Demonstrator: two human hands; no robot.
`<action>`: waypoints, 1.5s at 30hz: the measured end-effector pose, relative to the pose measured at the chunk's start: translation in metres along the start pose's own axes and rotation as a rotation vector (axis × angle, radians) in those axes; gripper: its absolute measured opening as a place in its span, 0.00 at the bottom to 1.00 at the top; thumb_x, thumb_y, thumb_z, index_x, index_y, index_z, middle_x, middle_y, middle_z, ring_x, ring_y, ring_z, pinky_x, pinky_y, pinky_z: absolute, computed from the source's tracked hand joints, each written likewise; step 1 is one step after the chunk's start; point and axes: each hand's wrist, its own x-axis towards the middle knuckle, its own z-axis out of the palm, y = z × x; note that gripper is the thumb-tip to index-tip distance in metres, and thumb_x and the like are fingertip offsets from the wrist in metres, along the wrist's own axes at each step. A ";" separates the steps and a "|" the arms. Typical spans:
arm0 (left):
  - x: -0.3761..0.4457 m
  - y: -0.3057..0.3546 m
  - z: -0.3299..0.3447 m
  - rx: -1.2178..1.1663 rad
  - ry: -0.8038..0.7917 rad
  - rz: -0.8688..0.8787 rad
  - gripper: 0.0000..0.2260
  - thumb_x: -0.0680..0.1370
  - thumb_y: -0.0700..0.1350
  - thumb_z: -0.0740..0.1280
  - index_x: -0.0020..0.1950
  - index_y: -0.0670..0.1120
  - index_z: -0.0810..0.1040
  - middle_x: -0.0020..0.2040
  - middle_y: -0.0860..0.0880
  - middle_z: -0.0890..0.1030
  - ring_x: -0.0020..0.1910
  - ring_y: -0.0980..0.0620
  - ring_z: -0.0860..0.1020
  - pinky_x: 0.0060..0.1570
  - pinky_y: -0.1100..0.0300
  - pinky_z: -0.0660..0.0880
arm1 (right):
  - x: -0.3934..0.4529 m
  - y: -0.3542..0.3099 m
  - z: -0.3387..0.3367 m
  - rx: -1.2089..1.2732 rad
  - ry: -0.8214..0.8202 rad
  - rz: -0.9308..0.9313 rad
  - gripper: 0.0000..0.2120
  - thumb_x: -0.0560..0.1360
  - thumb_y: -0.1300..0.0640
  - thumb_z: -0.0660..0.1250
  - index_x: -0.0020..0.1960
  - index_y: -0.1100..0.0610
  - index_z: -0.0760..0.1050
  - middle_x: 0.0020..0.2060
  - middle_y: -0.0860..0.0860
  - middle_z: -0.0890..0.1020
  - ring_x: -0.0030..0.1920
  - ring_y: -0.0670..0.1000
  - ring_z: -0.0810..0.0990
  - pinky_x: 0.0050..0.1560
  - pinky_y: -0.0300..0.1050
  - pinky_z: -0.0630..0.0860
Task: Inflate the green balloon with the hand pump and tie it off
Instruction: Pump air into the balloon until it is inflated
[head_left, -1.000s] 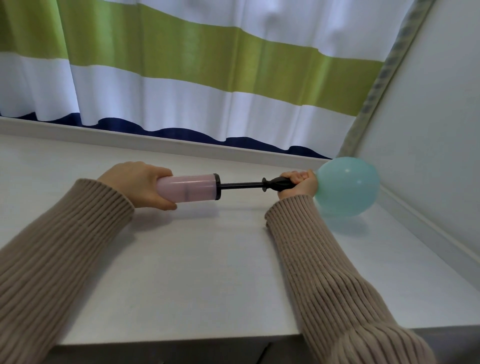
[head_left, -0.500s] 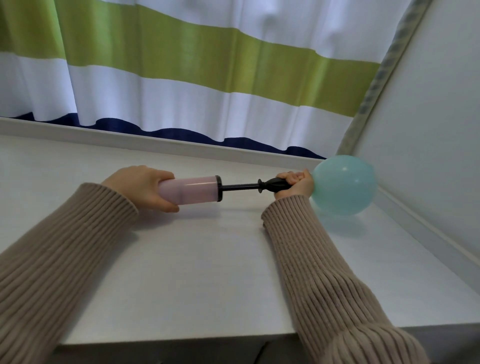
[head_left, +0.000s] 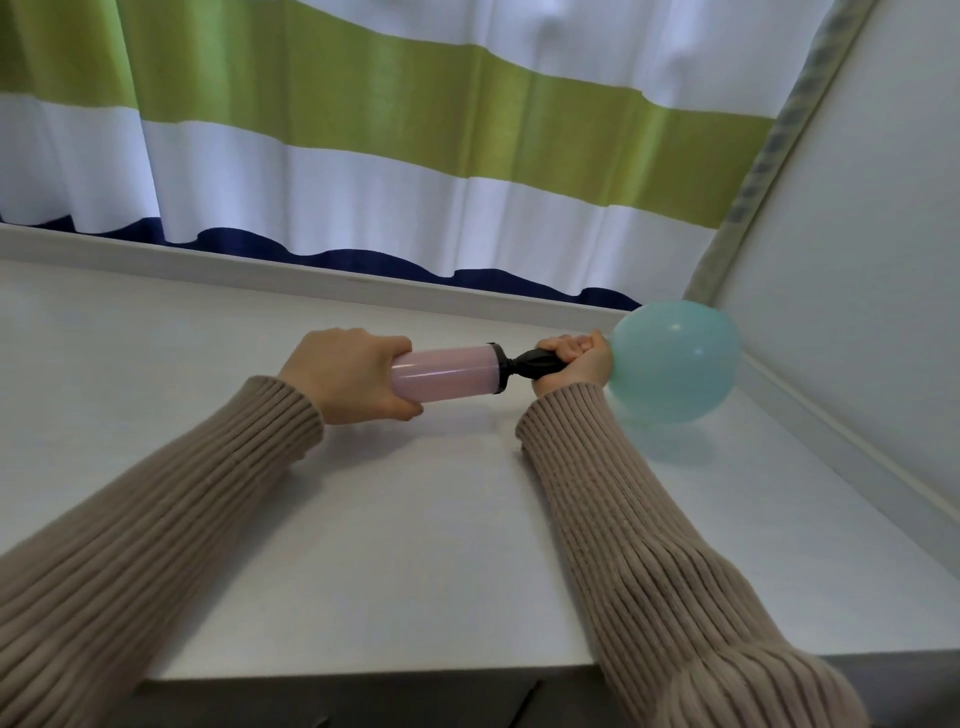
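Note:
The pale green balloon (head_left: 675, 361) is round and partly inflated, resting on the white table (head_left: 415, 545) at the right. My right hand (head_left: 574, 361) is closed around the pump's black nozzle end, where the balloon's neck sits hidden under my fingers. My left hand (head_left: 353, 374) grips the pink barrel of the hand pump (head_left: 447, 374). The barrel is pushed in close to the black end, so no rod shows between them.
A striped green, white and navy curtain (head_left: 415, 156) hangs behind the table. A white wall (head_left: 857, 260) with a raised ledge closes off the right side. The table's front edge (head_left: 363, 670) runs near the bottom of the view.
My left hand has pushed the pink barrel to the right, closing the pump so the black rod is no longer visible. The balloon looks slightly fuller.

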 end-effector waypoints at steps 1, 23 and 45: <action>0.000 -0.001 0.001 -0.011 -0.010 0.000 0.18 0.63 0.66 0.66 0.46 0.58 0.74 0.35 0.56 0.78 0.35 0.53 0.76 0.32 0.60 0.68 | 0.000 -0.002 0.000 -0.005 -0.001 0.004 0.23 0.79 0.56 0.58 0.26 0.54 0.60 0.16 0.46 0.60 0.14 0.45 0.58 0.18 0.33 0.65; -0.004 -0.021 -0.002 -0.089 -0.088 -0.038 0.18 0.61 0.66 0.67 0.46 0.60 0.74 0.37 0.57 0.80 0.37 0.54 0.77 0.36 0.59 0.69 | -0.001 0.000 0.001 -0.013 -0.014 0.023 0.23 0.79 0.58 0.58 0.25 0.54 0.59 0.16 0.46 0.59 0.14 0.46 0.58 0.18 0.33 0.64; -0.006 -0.028 -0.003 -0.091 -0.077 -0.029 0.17 0.60 0.67 0.67 0.44 0.61 0.73 0.35 0.58 0.79 0.35 0.55 0.76 0.34 0.59 0.67 | 0.003 -0.006 0.001 -0.021 0.017 -0.018 0.22 0.78 0.59 0.58 0.26 0.54 0.59 0.17 0.46 0.59 0.15 0.46 0.58 0.19 0.34 0.65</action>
